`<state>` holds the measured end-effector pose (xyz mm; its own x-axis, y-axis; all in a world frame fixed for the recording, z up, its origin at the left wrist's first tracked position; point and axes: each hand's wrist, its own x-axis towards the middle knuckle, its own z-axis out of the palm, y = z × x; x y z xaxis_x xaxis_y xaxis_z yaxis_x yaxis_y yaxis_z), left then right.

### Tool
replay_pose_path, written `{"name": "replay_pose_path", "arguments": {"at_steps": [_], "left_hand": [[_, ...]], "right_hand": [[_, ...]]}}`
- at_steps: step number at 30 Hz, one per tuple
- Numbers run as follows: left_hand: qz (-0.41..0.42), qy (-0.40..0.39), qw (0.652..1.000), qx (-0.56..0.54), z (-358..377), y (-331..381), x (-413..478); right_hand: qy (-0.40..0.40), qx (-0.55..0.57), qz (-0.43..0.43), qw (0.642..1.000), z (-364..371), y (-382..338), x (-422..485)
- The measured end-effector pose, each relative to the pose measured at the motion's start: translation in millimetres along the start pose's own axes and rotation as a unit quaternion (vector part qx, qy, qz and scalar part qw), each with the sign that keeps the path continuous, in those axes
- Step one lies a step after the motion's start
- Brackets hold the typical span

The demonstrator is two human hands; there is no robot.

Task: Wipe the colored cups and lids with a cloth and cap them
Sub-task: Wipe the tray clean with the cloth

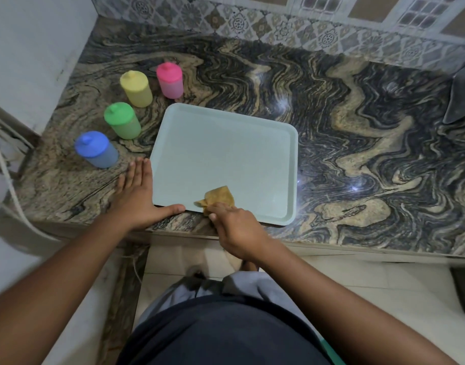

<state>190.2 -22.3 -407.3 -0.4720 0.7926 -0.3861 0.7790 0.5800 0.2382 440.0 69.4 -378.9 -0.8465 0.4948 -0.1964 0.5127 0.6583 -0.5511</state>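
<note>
Left hand (136,196) lies flat on the counter (358,127), fingers straight and pressed together along the tray's (292,180) left edge, thumb spread along its near rim. As I read it, it is bracing the tray and holds nothing. Right hand (234,227) has its fingers curled over the cloth (218,197), gripping it bunched at the tray's near edge, with a corner of the cloth poking out ahead of the knuckles.

Four cups stand on the counter left of the tray, well apart from both hands except the blue cup (97,150), which is near my left fingertips. Behind it come the green cup (122,121), the yellow cup (136,88) and the pink cup (170,80). All four have their lids (115,111) on.

I judge the cloth soft, limp and light, so any pinched fold will carry it. The cups look like thin, smooth plastic, so probably light and easy to tip or skid on this polished stone. I would wrap the body below the lid. Each lid has a small knob on top, which looks like the place to pinch.
</note>
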Motion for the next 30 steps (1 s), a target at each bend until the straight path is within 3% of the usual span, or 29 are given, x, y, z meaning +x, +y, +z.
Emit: {"name": "replay_pose_path", "arguments": {"at_steps": [4, 6, 10, 14, 18, 21, 23, 25, 27, 30], "left_hand": [[0.001, 0.005, 1.000, -0.003, 0.8, -0.7, 0.3], [0.005, -0.001, 1.000, -0.002, 0.9, -1.3, 0.4], [0.013, -0.009, 1.000, -0.008, 0.1, -4.1, 0.6], [0.018, -0.027, 0.999, -0.021, -2.2, -5.2, 0.7], [0.013, -0.042, 0.997, -0.066, -9.3, -8.9, 1.8], [0.021, 0.073, 0.983, -0.168, -23.9, 8.6, -5.4], [0.032, 0.171, 0.944, -0.280, -34.4, 34.0, -11.9], [-0.006, 0.172, 0.896, -0.409, -46.5, 64.0, -13.7], [-0.087, 0.067, 0.844, -0.525, -57.3, 91.6, -12.5], [-0.158, -0.124, 0.714, -0.671, -66.7, 123.4, -13.2]], "right_hand": [[-0.052, 0.055, 0.013, 0.997, -10.9, -12.2, 27.9], [-0.055, 0.166, 0.057, 0.983, -25.1, -6.9, 37.6], [0.066, 0.421, 0.199, 0.883, -50.8, 19.9, 41.7], [0.121, 0.515, 0.269, 0.805, -73.7, 41.4, 43.9], [0.111, 0.519, 0.277, 0.801, -85.8, 47.2, 49.3], [0.108, 0.495, 0.265, 0.821, -96.1, 42.0, 54.7], [0.101, 0.491, 0.244, 0.831, -106.2, 34.1, 58.4], [0.095, 0.505, 0.214, 0.831, -117.5, 23.2, 62.6], [0.088, 0.528, 0.182, 0.825, -128.6, 11.4, 66.7], [0.078, 0.554, 0.139, 0.817, -141.9, -4.1, 73.3]]}}
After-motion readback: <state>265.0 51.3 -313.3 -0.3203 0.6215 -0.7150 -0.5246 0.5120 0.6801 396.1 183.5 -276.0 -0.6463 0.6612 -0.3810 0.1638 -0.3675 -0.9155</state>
